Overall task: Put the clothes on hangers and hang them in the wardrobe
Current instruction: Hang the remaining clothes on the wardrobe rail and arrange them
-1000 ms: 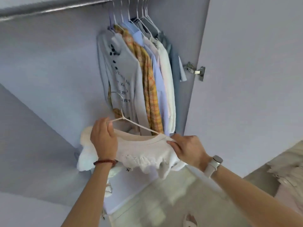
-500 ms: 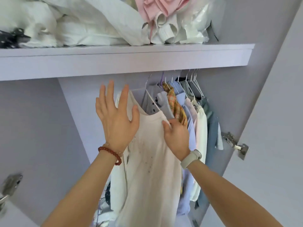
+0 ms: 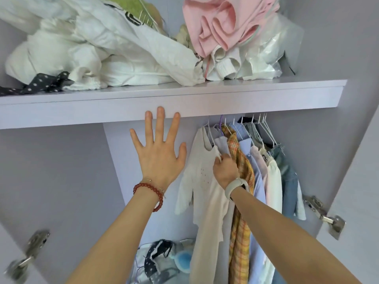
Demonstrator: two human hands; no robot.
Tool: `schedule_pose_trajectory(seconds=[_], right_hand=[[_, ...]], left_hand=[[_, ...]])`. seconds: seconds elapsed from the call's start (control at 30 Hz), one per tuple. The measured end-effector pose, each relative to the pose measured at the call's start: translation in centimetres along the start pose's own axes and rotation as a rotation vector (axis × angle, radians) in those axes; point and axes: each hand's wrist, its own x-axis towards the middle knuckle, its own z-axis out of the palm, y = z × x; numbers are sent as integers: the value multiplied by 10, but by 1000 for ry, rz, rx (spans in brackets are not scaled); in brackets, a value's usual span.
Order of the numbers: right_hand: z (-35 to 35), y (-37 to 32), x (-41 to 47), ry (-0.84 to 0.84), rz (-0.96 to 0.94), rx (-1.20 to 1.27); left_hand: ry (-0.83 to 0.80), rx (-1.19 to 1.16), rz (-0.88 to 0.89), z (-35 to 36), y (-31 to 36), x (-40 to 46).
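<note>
Left hand point(image 3: 159, 158) spread, right grip point(image 3: 225, 171) on cream top point(image 3: 205, 191)

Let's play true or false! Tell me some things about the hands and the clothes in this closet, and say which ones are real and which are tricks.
1. The left hand is spread open and holds nothing. True.
2. The right hand grips the shoulder of the cream top. True.
3. The cream top lies folded on the shelf. False: it hangs on a hanger, leftmost in the row.
4. The yellow plaid garment hangs left of the cream top. False: it hangs to its right.
5. A pink garment sits on the shelf. True.
</note>
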Motion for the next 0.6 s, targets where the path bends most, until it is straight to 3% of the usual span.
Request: schedule_pose_trajectory(seconds=[0.1,0.2,0.33,0.43,0.6], right_hand=[[-7,7,-14,5,-73,19],[-23,26,-48,52,-200,10],[-45,74,-124,188,-260,-132],[-58,124,-195,214,-95,-244],[-90,189,-323,196,362,-418]], left_hand=[[-15,-78,-25,0,6,-5],[-64,-335,-122,8,18,-31],[-330,-476,-131,29,42,-96],[-507,-542,35,38,72,-151],[-720,-729,336,19,144,-239]])
